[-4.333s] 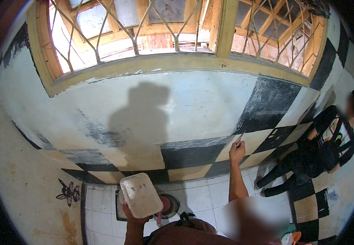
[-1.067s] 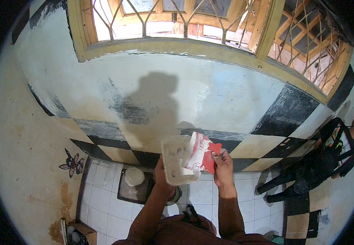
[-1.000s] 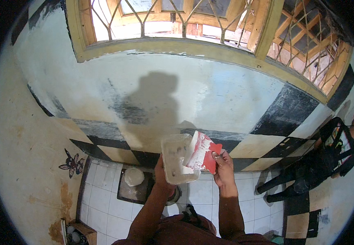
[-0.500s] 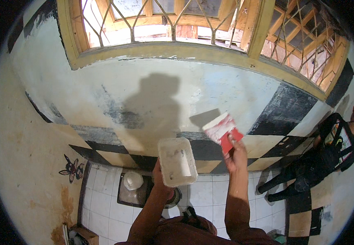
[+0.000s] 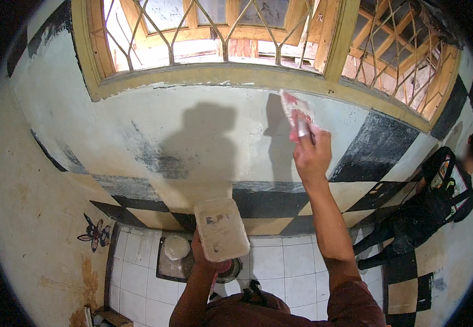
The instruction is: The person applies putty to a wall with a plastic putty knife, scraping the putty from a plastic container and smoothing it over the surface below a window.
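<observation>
My left hand [image 5: 199, 252] is closed on a shallow, off-white rectangular tub [image 5: 232, 220], holding it from its left side and below. The tub's inside is smeared with pale putty and a few dark spots. My right hand [image 5: 314, 158] grips a red putty spreader [image 5: 295, 106] coated in white. It is raised to the upper wall [image 5: 247, 131], its tip just below the yellow window frame [image 5: 236, 73]. Whether its edge touches the wall, I cannot tell. The wall here is whitish, with dark squares partly showing through.
Metal bars [image 5: 225, 41] cross the window above. On the right stands a person in dark clothes [image 5: 411, 212]. On the tiled floor [image 5: 269, 261], a dark board [image 5: 173, 267] carries a round whitish bundle [image 5: 177, 248]. A box [image 5: 113, 317] sits in the lower left corner.
My right hand has lifted the spreader from mid-wall up towards the window frame and turned it more edge-on. The tub in my left hand has shifted slightly left and down.
</observation>
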Available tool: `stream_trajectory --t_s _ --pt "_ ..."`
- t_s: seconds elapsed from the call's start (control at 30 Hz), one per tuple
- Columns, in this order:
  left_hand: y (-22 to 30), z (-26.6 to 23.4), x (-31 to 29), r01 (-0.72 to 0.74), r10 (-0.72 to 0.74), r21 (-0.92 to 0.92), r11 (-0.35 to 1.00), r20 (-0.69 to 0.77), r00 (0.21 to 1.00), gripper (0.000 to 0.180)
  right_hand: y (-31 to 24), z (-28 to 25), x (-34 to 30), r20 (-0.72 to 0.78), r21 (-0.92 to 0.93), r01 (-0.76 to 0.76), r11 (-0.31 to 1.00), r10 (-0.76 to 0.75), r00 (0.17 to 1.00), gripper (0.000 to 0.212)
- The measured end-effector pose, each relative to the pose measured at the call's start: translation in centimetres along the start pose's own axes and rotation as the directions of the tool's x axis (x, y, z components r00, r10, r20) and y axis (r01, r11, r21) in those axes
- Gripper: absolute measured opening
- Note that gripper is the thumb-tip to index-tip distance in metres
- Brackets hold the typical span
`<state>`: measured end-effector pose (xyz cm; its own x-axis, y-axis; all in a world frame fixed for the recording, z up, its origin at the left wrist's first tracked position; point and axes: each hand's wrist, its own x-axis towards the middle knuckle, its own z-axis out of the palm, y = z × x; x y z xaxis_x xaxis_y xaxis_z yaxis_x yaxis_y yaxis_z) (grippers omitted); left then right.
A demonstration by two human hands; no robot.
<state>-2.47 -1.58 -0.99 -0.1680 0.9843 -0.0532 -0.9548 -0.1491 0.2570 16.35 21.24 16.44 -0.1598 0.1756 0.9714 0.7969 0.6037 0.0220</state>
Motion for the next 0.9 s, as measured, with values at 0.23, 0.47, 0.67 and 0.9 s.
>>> stream_trajectory --t_s 0.23,0.47,0.67,0.9 --pt "0.6 -0.8 -1.0 -0.162 0.156 0.416 0.895 0.048 0.987 0.05 2.6 5.8 -3.2 0.178 -0.112 0.392 0.913 -0.369 0.912 0.048" --pt "1.5 -3.3 -1.2 -0.017 0.02 0.047 0.999 -0.074 0.997 0.064 2.4 7.9 -2.8 0.232 -0.015 0.304 0.953 -0.292 0.928 0.051" --pt "1.3 -0.9 -2.1 -0.034 0.034 0.005 0.999 -0.052 0.998 0.053 3.0 8.5 -6.7 0.294 0.116 0.199 0.973 -0.225 0.929 0.052" --pt "1.5 -0.7 -3.7 -0.024 0.023 -0.017 1.0 -0.058 0.998 0.055 3.3 5.1 -12.0 0.487 0.163 0.06 0.985 -0.133 0.863 0.049"
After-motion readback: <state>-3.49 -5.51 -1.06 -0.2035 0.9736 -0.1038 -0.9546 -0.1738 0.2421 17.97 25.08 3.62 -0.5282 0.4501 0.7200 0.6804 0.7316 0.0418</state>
